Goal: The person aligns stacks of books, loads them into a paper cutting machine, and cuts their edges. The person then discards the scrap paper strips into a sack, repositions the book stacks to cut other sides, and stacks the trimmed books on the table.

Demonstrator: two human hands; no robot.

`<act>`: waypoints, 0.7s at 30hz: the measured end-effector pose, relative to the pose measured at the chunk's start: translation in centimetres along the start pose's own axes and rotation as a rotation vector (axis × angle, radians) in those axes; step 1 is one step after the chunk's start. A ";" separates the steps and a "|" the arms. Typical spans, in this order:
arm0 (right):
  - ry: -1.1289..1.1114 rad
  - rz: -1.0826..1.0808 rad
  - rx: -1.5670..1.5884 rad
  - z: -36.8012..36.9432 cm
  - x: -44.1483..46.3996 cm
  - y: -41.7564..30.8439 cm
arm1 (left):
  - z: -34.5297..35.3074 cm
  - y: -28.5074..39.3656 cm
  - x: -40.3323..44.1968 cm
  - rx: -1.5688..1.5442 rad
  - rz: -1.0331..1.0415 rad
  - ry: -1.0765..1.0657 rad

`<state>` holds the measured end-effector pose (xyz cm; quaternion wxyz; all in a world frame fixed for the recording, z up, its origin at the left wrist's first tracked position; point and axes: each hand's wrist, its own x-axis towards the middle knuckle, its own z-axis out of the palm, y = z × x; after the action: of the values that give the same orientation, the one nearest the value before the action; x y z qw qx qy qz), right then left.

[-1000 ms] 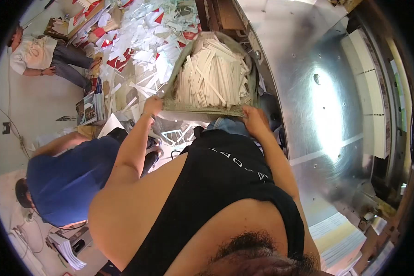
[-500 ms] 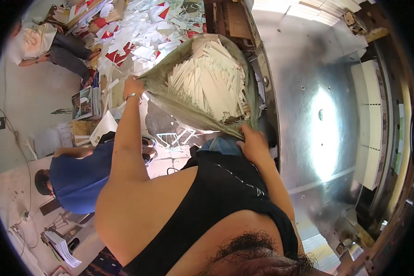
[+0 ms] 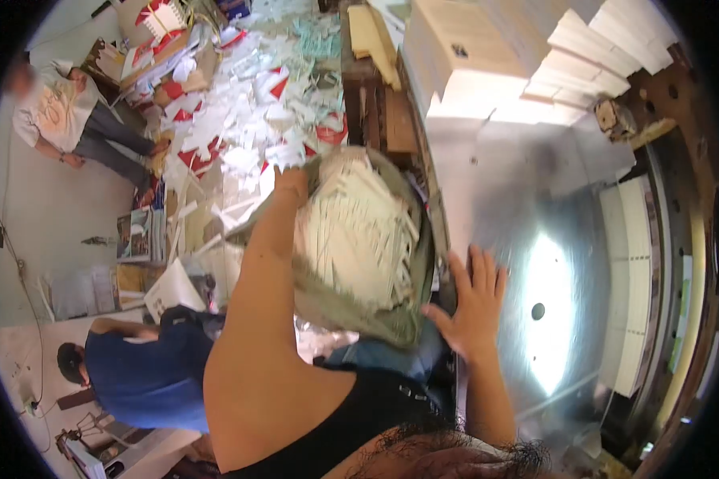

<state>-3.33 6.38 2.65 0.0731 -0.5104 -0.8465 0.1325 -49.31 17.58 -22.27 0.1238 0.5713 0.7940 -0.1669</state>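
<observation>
The left arm is stretched forward across the near left side of a worn green cloth sack, by which part of the rim is hidden. The right hand, by which the sack's near rim was gripped half a second ago, is now held open with fingers spread, its thumb close to the sack; whether the metal edge is touched cannot be told. The left hand has been shifted from the pulled-out left corner to the far left of the rim; whether cloth is pinched there cannot be told.

One sack is seen, standing in front of the body and filled with cream-white paper strips, too many to be counted. It is flanked on the right by one grey, shiny metal table, on which a bright glare is thrown.

Two other people are seen: one bent person in a dark blue shirt at the left, and one standing person in a pale printed shirt farther off. Beyond the sack, the floor is littered with white, red and greenish paper scraps. Tall white paper stacks, fully out of view a second ago, are now shown at the table's far end.
</observation>
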 end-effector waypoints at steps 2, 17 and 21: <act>-0.042 0.016 -0.009 -0.2 0.5 0.0 | 1.2 -0.5 2.1 -0.086 -0.017 0.111; -0.197 0.045 -0.002 -0.9 1.4 0.5 | -5.1 -0.8 8.8 -0.339 -0.395 0.425; -0.186 0.045 -0.006 -1.1 1.3 0.2 | -8.0 -1.5 9.4 -0.568 -0.472 0.538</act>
<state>-3.48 7.84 3.57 -0.0104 -0.5148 -0.8385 0.1784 -53.80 28.52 -18.38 0.0236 0.3412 0.9207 0.1881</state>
